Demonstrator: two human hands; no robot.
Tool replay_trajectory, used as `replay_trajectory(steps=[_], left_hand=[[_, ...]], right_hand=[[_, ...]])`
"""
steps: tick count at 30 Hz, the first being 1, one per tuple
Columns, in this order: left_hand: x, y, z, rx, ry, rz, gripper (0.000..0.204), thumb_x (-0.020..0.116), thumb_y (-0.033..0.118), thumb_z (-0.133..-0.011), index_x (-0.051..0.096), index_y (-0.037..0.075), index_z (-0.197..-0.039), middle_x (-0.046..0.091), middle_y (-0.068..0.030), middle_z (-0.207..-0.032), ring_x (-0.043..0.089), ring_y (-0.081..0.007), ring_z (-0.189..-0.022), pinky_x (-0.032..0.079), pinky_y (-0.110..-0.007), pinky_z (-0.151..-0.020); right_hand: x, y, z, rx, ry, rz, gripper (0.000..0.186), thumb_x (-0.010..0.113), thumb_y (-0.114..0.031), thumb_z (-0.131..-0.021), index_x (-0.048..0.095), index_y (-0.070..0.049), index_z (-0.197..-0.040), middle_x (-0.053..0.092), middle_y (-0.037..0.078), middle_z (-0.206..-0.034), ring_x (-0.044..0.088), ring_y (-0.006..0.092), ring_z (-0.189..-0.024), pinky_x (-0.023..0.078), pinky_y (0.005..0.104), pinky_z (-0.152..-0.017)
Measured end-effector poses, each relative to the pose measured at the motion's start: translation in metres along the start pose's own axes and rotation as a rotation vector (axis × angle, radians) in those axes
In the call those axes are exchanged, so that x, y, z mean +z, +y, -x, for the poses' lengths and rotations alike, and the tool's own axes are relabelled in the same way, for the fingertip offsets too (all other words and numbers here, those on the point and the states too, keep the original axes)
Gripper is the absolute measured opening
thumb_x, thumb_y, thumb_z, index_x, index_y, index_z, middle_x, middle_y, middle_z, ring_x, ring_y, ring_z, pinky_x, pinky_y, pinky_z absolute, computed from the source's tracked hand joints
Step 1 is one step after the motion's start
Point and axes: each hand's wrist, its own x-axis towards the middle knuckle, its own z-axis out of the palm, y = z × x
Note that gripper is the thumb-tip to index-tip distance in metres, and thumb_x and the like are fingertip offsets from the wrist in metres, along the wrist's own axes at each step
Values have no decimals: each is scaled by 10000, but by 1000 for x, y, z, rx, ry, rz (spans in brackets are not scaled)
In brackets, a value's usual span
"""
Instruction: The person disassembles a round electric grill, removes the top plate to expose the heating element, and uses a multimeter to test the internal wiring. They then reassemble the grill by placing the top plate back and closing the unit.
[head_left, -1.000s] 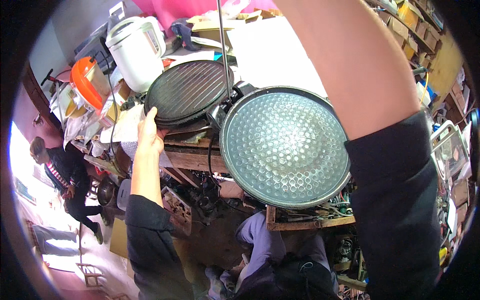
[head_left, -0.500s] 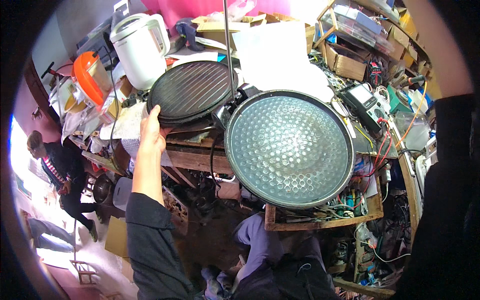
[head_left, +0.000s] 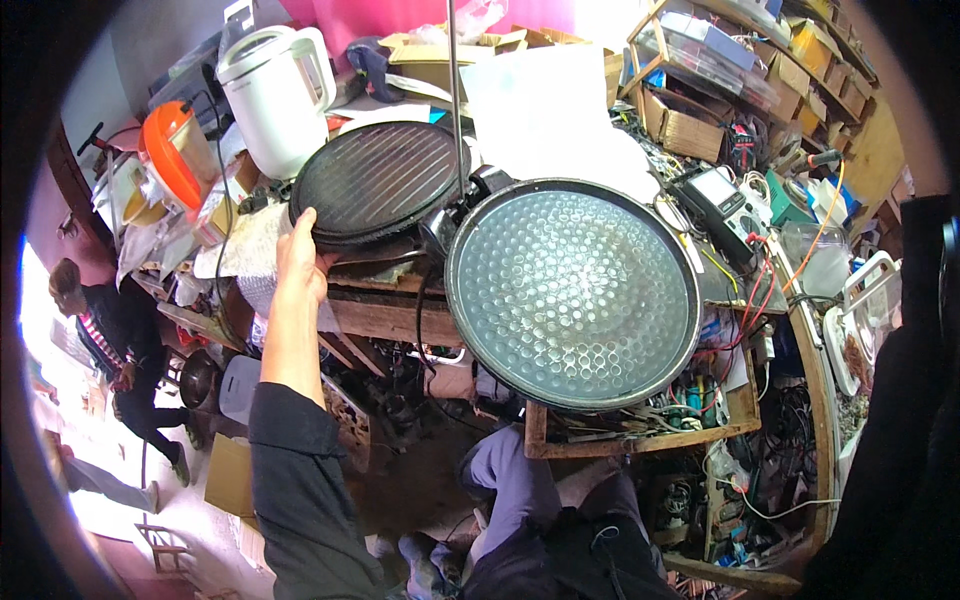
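An opened electric griddle lies at the bench edge, with a round black ridged plate [head_left: 385, 180] on the left and a round grey dimpled plate [head_left: 575, 290] on the right. A hinge joins the two plates. My left hand [head_left: 301, 262] grips the ridged half at its near left rim, thumb on top and the other fingers hidden beneath. The dimpled half reaches out over a wooden drawer of tools. My right arm [head_left: 890, 420], in a dark sleeve, rises along the right edge; its hand is out of view.
A white jug-shaped appliance [head_left: 272, 100] and an orange appliance [head_left: 170, 150] stand at the back left. A multimeter [head_left: 728, 205] with red leads lies right of the griddle. The open wooden drawer [head_left: 650, 443] holds tools. Another person [head_left: 120, 360] stands far left.
My right arm has shifted outward to the right, uncovering more shelves and clutter. The view has moved slightly. My left hand keeps its hold on the griddle.
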Motion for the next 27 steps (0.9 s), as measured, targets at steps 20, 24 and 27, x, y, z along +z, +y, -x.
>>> replay_trajectory(steps=[20,24,27], left_hand=[[-1,-4,-6,7,24,-22,467,657,344,-1024,613,16,-1353,707,-138,-1291,707,-285,-1117,594,-484,-875],[-6,-5,-9,10,32,-48,458,650,337,-1029,615,18,-1356,707,-135,-1295,702,-284,-1131,583,-489,-896],[-6,-4,-7,14,32,-39,457,649,334,-1030,615,13,-1354,707,-138,-1295,700,-283,-1134,583,-488,-898]], right_hand=[[-6,0,11,-9,-12,-10,293,682,-298,-1002,636,-56,-842,592,69,-759,562,191,-666,486,356,-635],[-9,-2,13,-16,-12,-7,273,684,-276,-1000,637,-51,-853,600,78,-777,573,198,-684,497,358,-651],[-9,-2,14,-18,-18,-6,258,686,-260,-999,638,-47,-862,607,85,-791,582,204,-697,506,360,-663]])
